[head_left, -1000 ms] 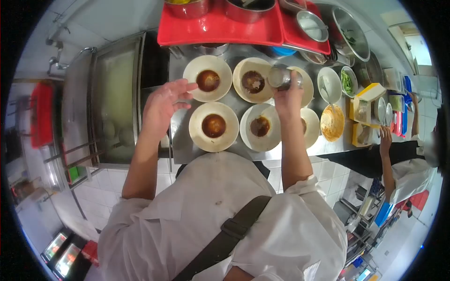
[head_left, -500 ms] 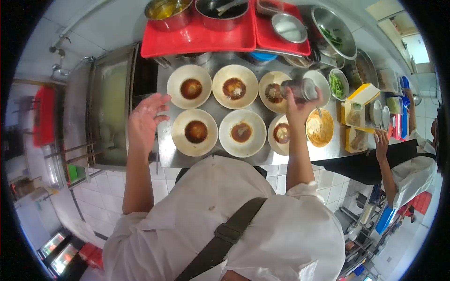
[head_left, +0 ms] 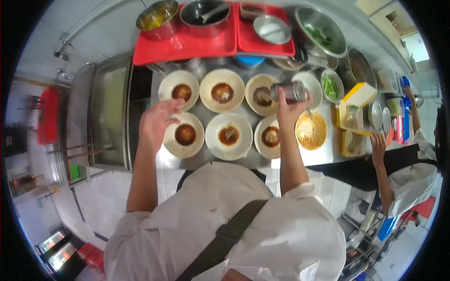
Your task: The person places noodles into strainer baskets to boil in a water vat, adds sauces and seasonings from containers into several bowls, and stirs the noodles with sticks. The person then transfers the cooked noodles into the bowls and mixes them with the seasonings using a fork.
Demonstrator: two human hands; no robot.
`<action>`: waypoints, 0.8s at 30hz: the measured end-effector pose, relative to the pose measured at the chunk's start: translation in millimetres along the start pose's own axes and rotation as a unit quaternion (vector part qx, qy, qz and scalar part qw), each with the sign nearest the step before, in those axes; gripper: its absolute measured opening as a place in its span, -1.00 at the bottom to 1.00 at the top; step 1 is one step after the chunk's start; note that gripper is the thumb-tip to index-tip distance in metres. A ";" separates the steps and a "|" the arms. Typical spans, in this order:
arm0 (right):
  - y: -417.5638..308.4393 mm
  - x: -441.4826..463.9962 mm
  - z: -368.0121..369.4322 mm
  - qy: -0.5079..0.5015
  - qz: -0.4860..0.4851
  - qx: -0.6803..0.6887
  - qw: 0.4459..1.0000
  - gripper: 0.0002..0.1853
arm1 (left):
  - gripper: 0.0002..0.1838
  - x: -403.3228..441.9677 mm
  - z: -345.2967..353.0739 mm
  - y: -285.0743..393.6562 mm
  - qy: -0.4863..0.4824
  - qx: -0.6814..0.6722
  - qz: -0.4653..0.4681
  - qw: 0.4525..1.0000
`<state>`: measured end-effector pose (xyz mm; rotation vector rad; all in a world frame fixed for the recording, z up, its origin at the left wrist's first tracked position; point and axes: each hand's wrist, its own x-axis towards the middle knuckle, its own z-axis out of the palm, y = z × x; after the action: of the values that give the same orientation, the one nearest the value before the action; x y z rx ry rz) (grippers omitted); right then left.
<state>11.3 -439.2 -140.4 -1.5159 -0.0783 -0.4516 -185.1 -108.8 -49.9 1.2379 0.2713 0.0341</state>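
Note:
My right hand point(head_left: 289, 111) grips a seasoning shaker point(head_left: 292, 92) with clear sides and dark contents. It is tipped on its side, its left end over a white bowl point(head_left: 251, 107) of brown sauce with grey-brown powder heaped in it. Below that is another sauce bowl point(head_left: 260, 147), partly behind my right forearm. My left hand point(head_left: 157, 124) is empty, fingers loosely apart, beside the leftmost sauce bowls, upper point(head_left: 165, 86) and lower point(head_left: 183, 151). Two more bowls, upper point(head_left: 207, 100) and lower point(head_left: 215, 150), stand in the middle, with pale powder on their sauce.
Red trays point(head_left: 187, 51) with metal pots line the back. To the right are a bowl of orange-brown paste point(head_left: 311, 133), a bowl of cut greens point(head_left: 330, 86), a large metal bowl point(head_left: 340, 37) and yellow boxes point(head_left: 358, 96). A co-worker's hand point(head_left: 378, 145) is at the far right.
My left hand has shifted right, closer to the left bowls. The shaker stays tipped over the same bowl, which now shows more powder. The whole view has swung slightly.

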 end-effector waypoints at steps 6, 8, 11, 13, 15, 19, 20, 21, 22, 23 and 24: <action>-55.7 -8.4 -0.7 0.118 0.270 0.228 0.928 -0.45 | -0.48 -7.1 5.3 4.5 0.005 -0.039 0.022 0.999; -40.7 4.0 -18.8 0.011 0.377 0.375 0.847 -0.60 | -0.50 -8.8 4.4 8.2 0.013 -0.039 0.023 0.999; -48.9 11.4 -26.4 -0.050 0.543 0.414 0.729 -0.59 | -0.50 -15.1 0.8 11.6 0.031 -0.064 0.033 0.997; -59.1 33.1 -31.4 -0.174 0.577 0.284 0.746 -0.57 | -0.54 -20.6 -3.9 13.1 0.068 -0.085 0.048 0.993; -84.2 69.7 -26.9 -0.370 0.565 0.029 0.737 -0.52 | -0.57 -26.4 -8.3 19.9 0.110 -0.073 0.026 0.991; -187.9 145.2 19.9 -0.491 0.224 -0.243 0.806 -0.33 | -0.63 -49.6 -19.6 20.5 0.219 0.007 0.012 0.976; -205.4 162.1 39.7 -0.473 0.165 -0.339 0.796 -0.30 | -0.63 -55.9 -28.0 16.8 0.220 0.007 0.012 0.975; -222.9 176.5 61.5 -0.456 0.046 -0.482 0.747 -0.29 | -0.55 -63.3 -39.9 9.9 0.225 0.004 0.025 0.974; -194.9 200.6 74.1 -0.421 -0.094 -0.484 0.761 -0.33 | -0.47 -72.2 -48.8 4.1 0.230 0.002 0.039 0.972; -157.7 224.9 86.5 -0.377 -0.233 -0.475 0.761 -0.38 | -0.47 -80.9 -53.3 0.8 0.229 0.002 0.041 0.972; -134.5 243.5 100.8 -0.371 -0.288 -0.532 0.704 -0.42 | -0.50 -87.2 -55.6 -1.0 0.222 -0.028 0.057 0.973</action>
<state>212.2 -397.6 72.7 -2.7804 -1.1308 -0.3354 -282.0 -72.5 -51.2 1.1793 0.5828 0.4189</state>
